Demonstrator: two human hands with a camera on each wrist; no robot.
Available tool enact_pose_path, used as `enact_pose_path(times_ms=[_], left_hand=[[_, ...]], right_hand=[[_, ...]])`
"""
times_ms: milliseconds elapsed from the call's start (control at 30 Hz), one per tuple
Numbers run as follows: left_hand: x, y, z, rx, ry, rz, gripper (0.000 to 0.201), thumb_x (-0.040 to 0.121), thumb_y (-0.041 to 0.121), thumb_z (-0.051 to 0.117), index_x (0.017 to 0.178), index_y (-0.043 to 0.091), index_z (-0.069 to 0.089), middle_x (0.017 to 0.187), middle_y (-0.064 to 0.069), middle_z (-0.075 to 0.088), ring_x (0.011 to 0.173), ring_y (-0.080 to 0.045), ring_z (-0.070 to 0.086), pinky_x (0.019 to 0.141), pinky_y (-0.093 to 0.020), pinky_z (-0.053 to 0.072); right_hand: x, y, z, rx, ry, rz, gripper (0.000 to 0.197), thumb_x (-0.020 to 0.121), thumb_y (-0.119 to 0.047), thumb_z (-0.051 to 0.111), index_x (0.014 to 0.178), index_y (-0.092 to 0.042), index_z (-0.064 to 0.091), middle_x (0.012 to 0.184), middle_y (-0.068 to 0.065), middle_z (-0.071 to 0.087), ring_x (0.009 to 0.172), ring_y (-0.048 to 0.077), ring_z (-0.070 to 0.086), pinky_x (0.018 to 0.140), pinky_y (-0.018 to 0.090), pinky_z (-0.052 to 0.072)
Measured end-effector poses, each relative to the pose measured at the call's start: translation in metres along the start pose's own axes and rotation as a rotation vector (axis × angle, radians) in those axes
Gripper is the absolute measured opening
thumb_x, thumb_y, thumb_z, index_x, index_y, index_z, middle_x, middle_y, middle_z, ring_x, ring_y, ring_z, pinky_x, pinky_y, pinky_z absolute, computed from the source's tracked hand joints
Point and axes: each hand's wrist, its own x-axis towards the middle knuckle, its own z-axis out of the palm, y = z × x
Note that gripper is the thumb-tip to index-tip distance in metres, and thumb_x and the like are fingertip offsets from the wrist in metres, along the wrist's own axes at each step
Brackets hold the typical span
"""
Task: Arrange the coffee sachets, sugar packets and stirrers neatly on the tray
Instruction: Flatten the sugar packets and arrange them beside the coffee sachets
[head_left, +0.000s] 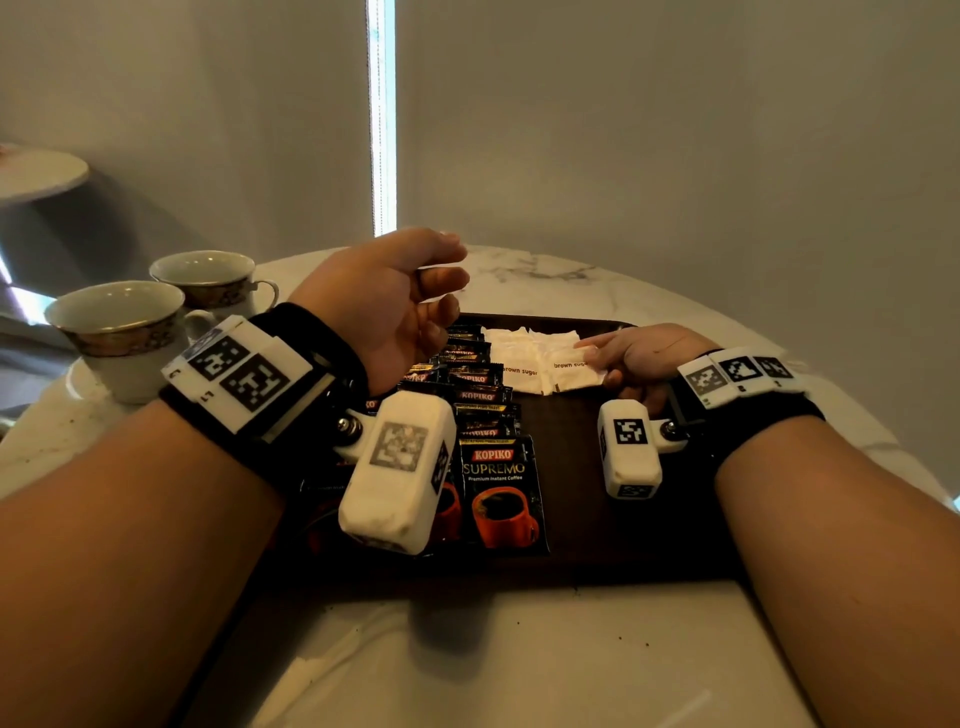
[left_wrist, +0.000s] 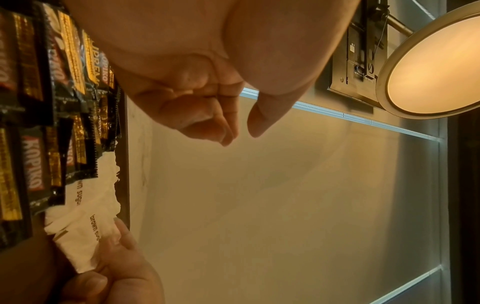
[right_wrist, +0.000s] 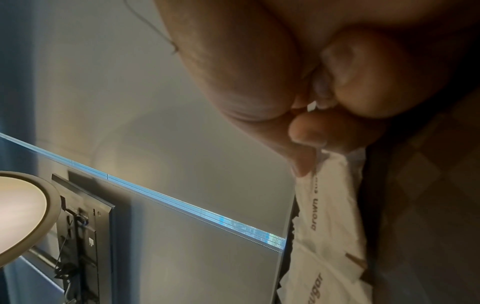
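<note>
counter (head_left: 545, 275): marble, carries tray and two cups (head_left: 156, 317) beyond the left hand
tray (head_left: 597, 519): dark, under both hands
coffee sachets (head_left: 501, 488): overlapped row below the left hand, looks done
sugar packets (head_left: 530, 353): white, beside the sachets, being set
stirrers: none visible, likely left
left hand (head_left: 384, 301): raised, loosely curled, empty
right hand (head_left: 634, 356): fingertips pinch the nearest sugar packet

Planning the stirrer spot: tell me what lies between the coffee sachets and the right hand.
In the head view, white brown-sugar packets fill the stretch between black Kopiko coffee sachets and right hand.
</note>
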Motion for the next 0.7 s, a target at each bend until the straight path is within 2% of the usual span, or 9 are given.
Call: enact_pose_path(times_ms=[200, 300, 400, 500, 600, 700], left_hand=[[-0.001, 0.003, 0.0, -0.011, 0.008, 0.005, 0.01, 0.093, 0.026, 0.062, 0.097, 0.017, 0.063, 0.071, 0.005, 0.063, 0.053, -0.008, 0.054, 0.041, -0.018, 0.036], [-0.002, 0.005, 0.0, -0.043, 0.01, 0.012, 0.008, 0.093, 0.025, 0.062, 0.096, 0.017, 0.062, 0.069, 0.004, 0.062, 0.052, -0.008, 0.054, 0.041, -0.018, 0.036], [-0.006, 0.009, 0.003, -0.063, -0.004, 0.016, 0.009, 0.093, 0.024, 0.061, 0.098, 0.016, 0.061, 0.069, 0.004, 0.062, 0.053, -0.008, 0.054, 0.041, -0.017, 0.036], [-0.01, 0.014, 0.005, -0.091, -0.02, 0.023, 0.011, 0.093, 0.025, 0.061, 0.1, 0.016, 0.061, 0.071, 0.004, 0.061, 0.054, -0.007, 0.054, 0.042, -0.017, 0.038], [-0.014, 0.017, 0.004, -0.092, -0.047, 0.016, 0.014, 0.093, 0.028, 0.06, 0.101, 0.016, 0.061, 0.073, 0.005, 0.061, 0.056, -0.006, 0.056, 0.043, -0.017, 0.039], [-0.018, 0.016, 0.004, -0.093, -0.064, 0.007, 0.013, 0.093, 0.029, 0.06, 0.098, 0.017, 0.062, 0.073, 0.005, 0.062, 0.057, -0.006, 0.055, 0.043, -0.017, 0.039]], right_hand=[[-0.008, 0.0, 0.006, 0.121, 0.075, -0.036, 0.022, 0.101, -0.012, 0.053, 0.117, -0.018, 0.065, 0.089, 0.006, 0.06, 0.053, 0.008, 0.042, 0.034, 0.018, 0.032], [-0.017, -0.005, 0.007, 0.15, 0.123, -0.082, 0.017, 0.101, -0.013, 0.053, 0.112, -0.018, 0.065, 0.086, 0.006, 0.059, 0.053, 0.008, 0.044, 0.034, 0.017, 0.033], [-0.032, -0.016, 0.006, 0.27, 0.223, -0.172, 0.007, 0.096, -0.019, 0.063, 0.101, -0.017, 0.066, 0.082, 0.003, 0.056, 0.053, 0.009, 0.046, 0.035, 0.019, 0.032], [-0.06, -0.036, 0.002, 0.39, 0.255, -0.292, 0.009, 0.093, -0.022, 0.066, 0.088, -0.015, 0.062, 0.073, -0.001, 0.049, 0.052, 0.01, 0.043, 0.038, 0.021, 0.029], [-0.092, -0.052, -0.011, 0.241, 0.33, -0.409, 0.01, 0.089, -0.024, 0.068, 0.084, -0.016, 0.063, 0.073, -0.002, 0.053, 0.056, 0.013, 0.049, 0.044, 0.024, 0.036], [-0.112, -0.052, -0.033, -0.077, 0.407, -0.422, 0.009, 0.089, -0.022, 0.069, 0.088, -0.014, 0.067, 0.079, 0.001, 0.06, 0.065, 0.017, 0.055, 0.054, 0.029, 0.043]])
